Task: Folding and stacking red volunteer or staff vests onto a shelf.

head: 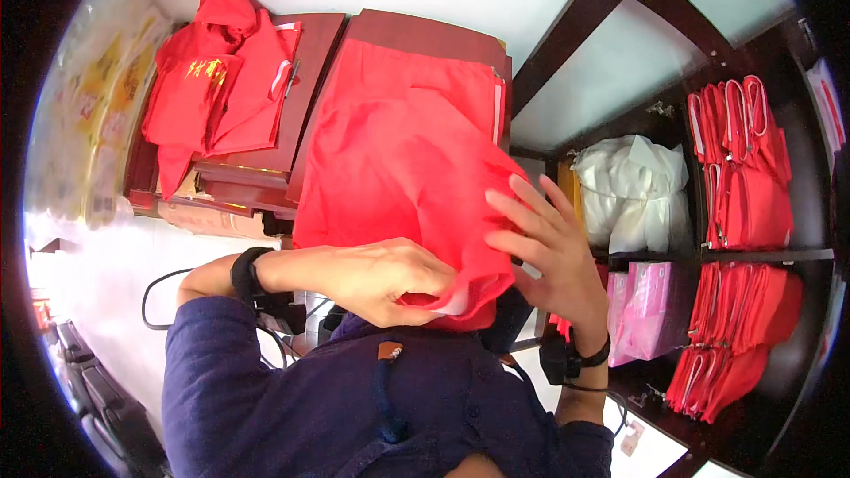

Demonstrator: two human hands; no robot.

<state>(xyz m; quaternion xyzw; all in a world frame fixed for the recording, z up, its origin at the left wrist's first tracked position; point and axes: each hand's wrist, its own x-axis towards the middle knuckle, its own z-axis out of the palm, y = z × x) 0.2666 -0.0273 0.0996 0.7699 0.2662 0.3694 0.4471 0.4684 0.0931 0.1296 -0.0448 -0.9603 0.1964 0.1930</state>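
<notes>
A large red cloth (392, 146) lies over a dark reddish wooden table and hangs off its near edge towards me. A white strip runs along its far right side. Close to my body, my left hand (388, 279) grips the cloth's near edge, which is bunched and curled over with a bit of white showing. My right hand (544, 245) is at the cloth's right side, fingers spread and slightly blurred. Its lower part overlaps the cloth's corner; whether it touches the fabric is hard to tell.
Folded red cloths (212, 93), one with yellow lettering, and a pen (292, 78) lie on the adjoining tabletop (319, 33). At right, a dark shelf (764, 256) holds stacked red cloths (750, 206), a white plastic bundle (631, 192) and pink packages (641, 312). Plastic-wrapped packs (106, 113) stand left.
</notes>
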